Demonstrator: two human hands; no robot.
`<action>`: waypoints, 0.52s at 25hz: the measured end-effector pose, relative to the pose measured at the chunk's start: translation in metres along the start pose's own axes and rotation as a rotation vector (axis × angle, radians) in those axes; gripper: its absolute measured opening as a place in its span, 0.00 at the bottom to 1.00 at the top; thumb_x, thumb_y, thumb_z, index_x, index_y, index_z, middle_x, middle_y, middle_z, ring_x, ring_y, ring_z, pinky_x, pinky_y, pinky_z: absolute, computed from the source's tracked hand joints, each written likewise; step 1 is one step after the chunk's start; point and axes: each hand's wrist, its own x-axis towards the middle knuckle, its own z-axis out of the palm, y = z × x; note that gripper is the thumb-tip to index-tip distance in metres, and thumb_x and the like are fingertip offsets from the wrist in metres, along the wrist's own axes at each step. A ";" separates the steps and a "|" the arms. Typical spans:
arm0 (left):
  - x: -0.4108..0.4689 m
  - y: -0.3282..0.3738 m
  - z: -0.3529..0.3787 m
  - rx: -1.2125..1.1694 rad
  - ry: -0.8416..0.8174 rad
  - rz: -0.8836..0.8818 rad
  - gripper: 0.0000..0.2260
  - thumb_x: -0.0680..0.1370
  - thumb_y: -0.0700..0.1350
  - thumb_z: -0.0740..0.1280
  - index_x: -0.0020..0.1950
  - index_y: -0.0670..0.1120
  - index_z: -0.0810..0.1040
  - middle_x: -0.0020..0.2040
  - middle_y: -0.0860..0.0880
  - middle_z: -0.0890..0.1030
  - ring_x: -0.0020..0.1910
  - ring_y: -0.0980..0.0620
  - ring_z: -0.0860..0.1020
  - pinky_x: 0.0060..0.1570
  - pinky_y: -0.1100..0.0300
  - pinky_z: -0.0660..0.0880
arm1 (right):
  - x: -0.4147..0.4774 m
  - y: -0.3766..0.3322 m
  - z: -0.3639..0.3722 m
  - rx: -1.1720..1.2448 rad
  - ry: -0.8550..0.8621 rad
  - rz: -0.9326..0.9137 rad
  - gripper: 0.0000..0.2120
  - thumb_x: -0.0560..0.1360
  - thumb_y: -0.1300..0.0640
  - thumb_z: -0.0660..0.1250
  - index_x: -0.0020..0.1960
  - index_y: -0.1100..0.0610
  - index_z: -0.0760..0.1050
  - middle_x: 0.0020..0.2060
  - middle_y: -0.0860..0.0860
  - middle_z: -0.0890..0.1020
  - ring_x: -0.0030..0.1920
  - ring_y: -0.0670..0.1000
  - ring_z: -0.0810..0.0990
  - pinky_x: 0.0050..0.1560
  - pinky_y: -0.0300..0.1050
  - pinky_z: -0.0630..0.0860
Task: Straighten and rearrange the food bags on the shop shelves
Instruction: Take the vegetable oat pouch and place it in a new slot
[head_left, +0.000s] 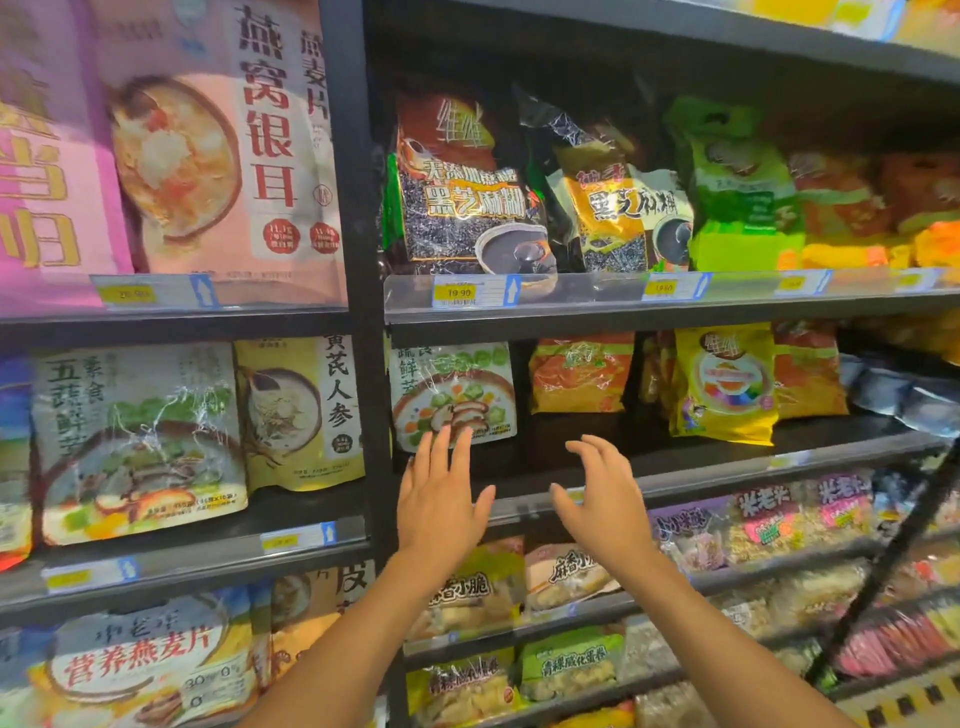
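1. Left hand (439, 501) raised to the middle shelf (675, 462), fingers spread and straight, holding nothing; fingertips overlapping the lower edge of the white vegetable-soup bag (453, 395) from this angle, actual contact not certain.
2. Right hand (602, 499) just beside it, fingers open and curled as if to cup something, also empty; poised before the bare dark gap in the shelf.
3. White vegetable-soup bag standing at the left end of that shelf, against the black upright (371, 364), set well back from the front edge; orange bag (581, 375) next along, then a yellow bag (724, 382) leaning forward of its orange neighbours.
4. Likely handling: soft glossy film, crinkled and reflective, so probably slippery and easily creased; contents apparently loose or powdery, so light to moderate weight, base sagging if lifted by the top alone.
5. Best hold, judged from here: both lower corners or the two side seams, palms flat on the faces, sliding forward on the base rather than pinching the thin top seal.
6. Above, black sesame bags (467, 197) slumped against one another behind the price strip (571, 291).
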 end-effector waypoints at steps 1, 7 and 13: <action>0.008 0.000 0.004 -0.014 -0.019 -0.025 0.36 0.82 0.63 0.60 0.85 0.52 0.49 0.85 0.47 0.54 0.84 0.44 0.51 0.81 0.45 0.58 | 0.011 0.002 0.005 -0.009 -0.012 0.006 0.28 0.76 0.47 0.72 0.74 0.50 0.70 0.75 0.48 0.69 0.75 0.52 0.67 0.70 0.54 0.72; 0.054 -0.005 0.018 -0.090 -0.177 -0.334 0.26 0.80 0.64 0.63 0.69 0.46 0.71 0.68 0.43 0.76 0.71 0.40 0.71 0.71 0.44 0.69 | 0.071 0.013 0.039 -0.081 -0.101 -0.024 0.27 0.76 0.45 0.71 0.71 0.54 0.72 0.67 0.53 0.74 0.69 0.56 0.73 0.63 0.54 0.75; 0.099 -0.027 0.060 -0.226 -0.134 -0.614 0.34 0.78 0.62 0.67 0.80 0.50 0.64 0.79 0.47 0.65 0.74 0.40 0.70 0.70 0.50 0.70 | 0.145 0.030 0.075 -0.029 -0.510 0.037 0.31 0.79 0.41 0.67 0.75 0.57 0.68 0.66 0.58 0.78 0.68 0.61 0.74 0.66 0.55 0.74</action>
